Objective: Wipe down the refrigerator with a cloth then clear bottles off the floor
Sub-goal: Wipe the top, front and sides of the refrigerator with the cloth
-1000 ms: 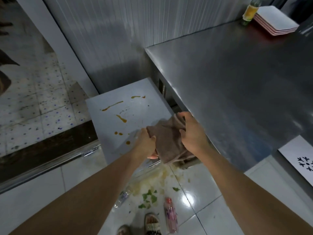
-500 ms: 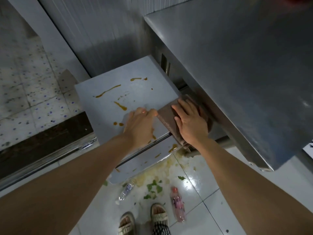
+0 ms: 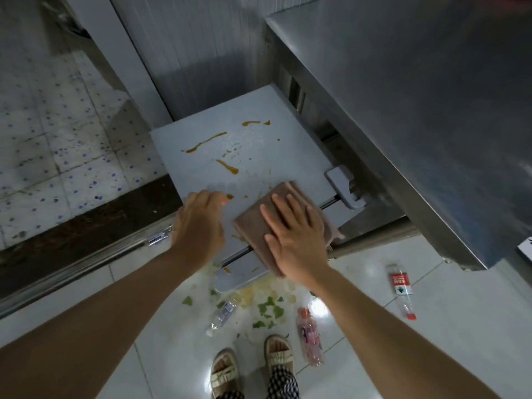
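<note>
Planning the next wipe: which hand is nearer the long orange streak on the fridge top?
Left. The left hand rests below the long orange streak; the right hand presses the cloth farther off.

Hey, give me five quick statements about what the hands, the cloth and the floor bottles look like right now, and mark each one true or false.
1. The right hand presses flat on the brown cloth. True.
2. The left hand grips a bottle. False: it rests on the refrigerator top beside the cloth and holds nothing.
3. Orange-brown sauce streaks still lie on the refrigerator top. True.
4. The floor has been cleared of bottles. False: a clear bottle, a pink bottle and a red-labelled bottle lie there.
5. Green leaf scraps lie on the floor tiles. True.
</note>
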